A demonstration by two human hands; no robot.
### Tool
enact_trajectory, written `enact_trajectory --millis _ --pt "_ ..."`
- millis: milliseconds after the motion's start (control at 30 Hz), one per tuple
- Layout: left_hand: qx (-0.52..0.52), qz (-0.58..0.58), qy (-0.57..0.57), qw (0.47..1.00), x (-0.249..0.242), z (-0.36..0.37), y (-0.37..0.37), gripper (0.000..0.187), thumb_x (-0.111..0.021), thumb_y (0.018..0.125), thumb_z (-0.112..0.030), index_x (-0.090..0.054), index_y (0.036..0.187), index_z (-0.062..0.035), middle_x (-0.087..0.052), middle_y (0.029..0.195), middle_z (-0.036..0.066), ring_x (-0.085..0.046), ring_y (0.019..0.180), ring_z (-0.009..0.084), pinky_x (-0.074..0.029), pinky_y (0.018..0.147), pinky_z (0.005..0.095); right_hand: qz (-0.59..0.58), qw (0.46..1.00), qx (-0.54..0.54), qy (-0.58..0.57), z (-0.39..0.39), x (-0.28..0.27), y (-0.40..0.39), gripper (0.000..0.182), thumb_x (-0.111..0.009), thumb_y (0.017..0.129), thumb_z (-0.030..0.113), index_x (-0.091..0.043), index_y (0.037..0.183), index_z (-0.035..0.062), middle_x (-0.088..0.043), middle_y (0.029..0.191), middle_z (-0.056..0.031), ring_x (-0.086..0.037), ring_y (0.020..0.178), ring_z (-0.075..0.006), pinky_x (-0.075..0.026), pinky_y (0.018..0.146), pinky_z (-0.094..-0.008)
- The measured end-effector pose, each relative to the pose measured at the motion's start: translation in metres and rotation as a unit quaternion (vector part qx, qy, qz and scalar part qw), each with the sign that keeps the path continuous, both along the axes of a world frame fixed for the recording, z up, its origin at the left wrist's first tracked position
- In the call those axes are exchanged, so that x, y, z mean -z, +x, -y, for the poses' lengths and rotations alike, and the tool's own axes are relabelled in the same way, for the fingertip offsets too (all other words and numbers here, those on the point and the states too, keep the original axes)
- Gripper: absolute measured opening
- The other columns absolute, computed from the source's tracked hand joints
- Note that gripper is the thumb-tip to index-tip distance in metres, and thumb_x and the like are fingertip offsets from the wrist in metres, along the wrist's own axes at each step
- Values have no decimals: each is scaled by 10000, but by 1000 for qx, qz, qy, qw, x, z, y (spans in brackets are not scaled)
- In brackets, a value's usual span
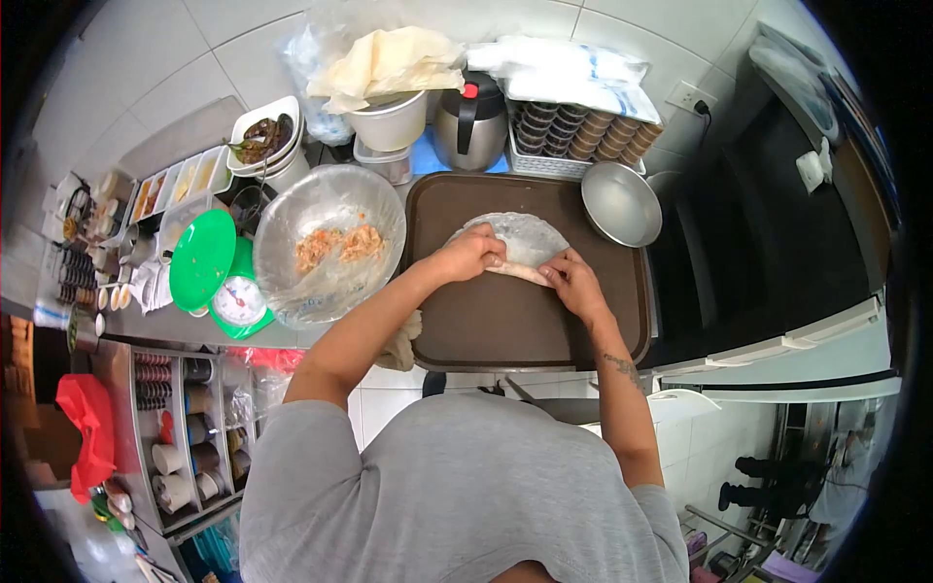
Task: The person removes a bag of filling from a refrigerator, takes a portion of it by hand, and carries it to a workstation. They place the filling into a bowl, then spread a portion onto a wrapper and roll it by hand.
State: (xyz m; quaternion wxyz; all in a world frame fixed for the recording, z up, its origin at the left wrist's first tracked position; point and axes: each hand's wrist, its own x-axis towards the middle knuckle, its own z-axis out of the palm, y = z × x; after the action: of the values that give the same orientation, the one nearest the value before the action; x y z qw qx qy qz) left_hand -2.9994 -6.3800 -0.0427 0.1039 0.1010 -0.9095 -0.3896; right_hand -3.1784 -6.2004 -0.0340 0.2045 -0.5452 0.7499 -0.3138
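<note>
A round translucent wrapper lies on the brown tray, its near edge rolled into a pale log. My left hand grips the left end of the roll with bent fingers. At the roll's right end, my right hand pinches it with fingers closed. Left of the tray, a large bowl lined with plastic holds an orange-pink filling. A metal bowl rests on the tray's back right corner.
A green scale with a green plate stands left of the lined bowl. Behind the tray are a steel jug, a white tub and stacked cups. A cloth hangs near the tray's front left corner.
</note>
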Motion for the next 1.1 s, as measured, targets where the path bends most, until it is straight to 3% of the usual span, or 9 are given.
enact_trajectory --millis 67,167,300,400,500,533,733,967,1100 --pt "5 4 6 1000 5 4 -2 85 -630 831 -63 -662 902 -99 -561 917 92 -555 960 286 -437 853 375 -10 1000 18 8 3 -1 1 221 -675 793 138 -657 1001 66 -607 938 -105 -585 909 -309 -469 799 -387" --pt "9 11 1 1000 5 4 -2 96 -611 842 -61 -652 926 -82 -564 917 99 -556 960 295 -437 857 381 -200 971 11 -133 1 -2 25 227 -650 790 90 -659 1015 63 -594 982 -108 -569 935 -311 -469 802 -380" --pt "-4 -22 -57 998 8 -2 -2 188 -585 828 -26 -617 1011 -54 -569 902 110 -557 953 317 -438 859 398 -261 953 -6 -157 2 5 59 300 -622 792 73 -627 1092 85 -576 1046 -95 -531 989 -293 -419 883 -416" --pt "0 -21 -138 990 11 -5 1 298 -569 782 12 -589 1071 -56 -562 967 106 -536 990 308 -426 866 404 -250 957 6 -145 6 19 54 333 -612 785 72 -611 1118 90 -574 1069 -83 -520 1018 -286 -392 916 -430" --pt "-61 -29 -240 968 -16 -28 13 365 -563 735 30 -591 1082 -82 -538 1053 99 -502 1031 292 -409 878 407 -244 961 1 -131 8 17 51 352 -608 786 71 -598 1138 81 -569 1089 -87 -515 1040 -289 -390 926 -434" --pt "-70 -6 -228 971 -16 -33 16 389 -556 726 29 -594 1096 -86 -514 1109 88 -475 1050 283 -393 892 411 -240 963 -2 -126 7 17 51 360 -606 787 71 -592 1147 77 -567 1097 -89 -512 1049 -290 -388 931 -437" --pt "-74 -56 -270 958 1 -34 20 384 -561 739 -17 -597 1116 -75 -521 1082 88 -484 1017 282 -388 886 404 -269 953 4 -142 13 25 68 411 -588 793 61 -546 1202 49 -544 1142 -106 -499 1086 -300 -371 961 -455" --pt "-52 -14 -241 969 -1 -28 16 292 -574 812 -79 -586 1103 -75 -519 1067 87 -478 1015 285 -376 885 404 -250 959 -39 -124 21 30 48 379 -593 816 89 -549 1191 49 -556 1138 -99 -505 1072 -300 -371 960 -443" --pt "-44 -22 -252 966 5 -24 16 287 -592 823 -90 -575 1109 -90 -518 1069 82 -478 1025 280 -375 880 406 -218 966 24 -140 3 13 49 353 -617 822 116 -558 1163 45 -560 1111 -96 -507 1052 -306 -376 954 -432"
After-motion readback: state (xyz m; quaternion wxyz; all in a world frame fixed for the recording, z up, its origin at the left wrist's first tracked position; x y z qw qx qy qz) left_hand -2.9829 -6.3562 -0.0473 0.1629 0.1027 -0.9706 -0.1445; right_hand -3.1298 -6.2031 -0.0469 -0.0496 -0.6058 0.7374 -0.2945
